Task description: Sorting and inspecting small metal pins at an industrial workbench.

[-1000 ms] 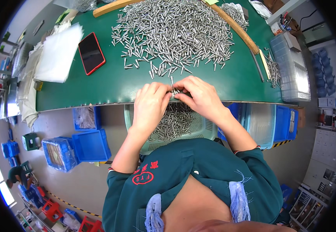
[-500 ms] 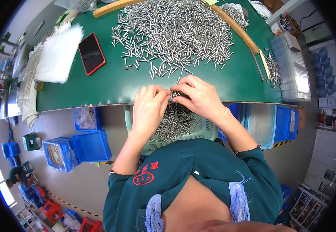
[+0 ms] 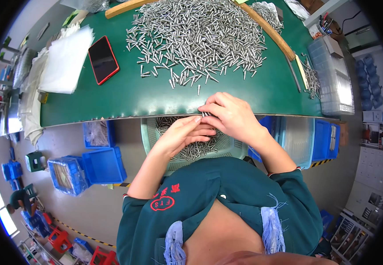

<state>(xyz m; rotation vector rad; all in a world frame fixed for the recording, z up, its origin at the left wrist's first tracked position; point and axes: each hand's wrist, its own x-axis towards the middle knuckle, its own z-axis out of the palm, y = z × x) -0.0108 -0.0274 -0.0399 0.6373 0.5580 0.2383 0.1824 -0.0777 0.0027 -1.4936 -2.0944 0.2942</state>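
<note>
A wide heap of small silver metal pins [image 3: 200, 37] covers the far middle of the green table. One single pin [image 3: 199, 90] lies apart, just beyond my hands. At the near table edge my right hand [image 3: 229, 115] is closed, with a few pins [image 3: 206, 114] showing between its fingertips and thumb. My left hand [image 3: 186, 134] is open just below and to the left, its fingers stretched toward the right hand and its thumb tip close to those pins. Beneath both hands, a pale green plastic basket [image 3: 178, 165] holds many more pins, partly hidden by my hands.
Wooden strips [image 3: 268, 31] border the heap. A red-edged phone [image 3: 103, 60] and white sheets [image 3: 65, 62] lie to the left. Clear plastic boxes [image 3: 330, 77] stand at the right table end. Blue crates [image 3: 105, 165] are on the floor; a person [image 3: 21, 199] sits far left.
My left hand has turned and dropped nearer the basket, its fingers straightening. My right hand has drawn slightly nearer to me with the pins. One pin now lies alone on the table.
</note>
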